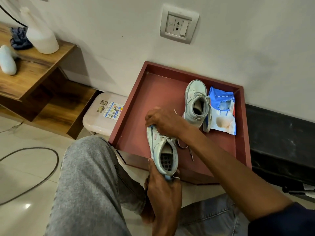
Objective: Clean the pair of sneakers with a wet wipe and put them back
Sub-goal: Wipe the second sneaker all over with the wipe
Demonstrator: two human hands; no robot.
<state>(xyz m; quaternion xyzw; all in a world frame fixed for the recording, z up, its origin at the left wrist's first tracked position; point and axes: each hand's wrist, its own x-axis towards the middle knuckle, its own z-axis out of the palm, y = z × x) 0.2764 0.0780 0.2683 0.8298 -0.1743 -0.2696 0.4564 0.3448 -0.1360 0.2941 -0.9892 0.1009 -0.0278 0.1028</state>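
Maroon tray (pixel 129 106) on the floor against the wall, with the person's knees at its 6 o'clock edge. Second sneaker (pixel 196 99) stands upright inside the tray toward its 1 o'clock corner, toe pointing to 12. Wipe pack (pixel 223 113) lies flat just at that sneaker's 3 o'clock and touches it, its flap apparently open. Held sneaker (pixel 157 145) is lifted over the tray's 7 o'clock corner, opening up and toe to 12. Left hand (pixel 163 189) grasps it at the heel from 6 o'clock, with the fingers wrapped under the sole and round the back. Right hand (pixel 162 120) is curled over the toe cap at 12 o'clock and clasps it. A pale sliver shows under the fingers, but I cannot tell whether it is a wipe. Loose lace (pixel 190 152) trails from the held sneaker to 4 o'clock, down onto the tray. Handling judgement: the sneaker is small and looks light enough for one hand. The sole and toe cap look stiff and the upper and collar soft, so squeezing mid-body would likely fold it. Heel counter and toe are the firm holds, as taken now. The smooth upper may turn slick once wet. The dangling lace could snag the tray rim when the sneaker is set back.
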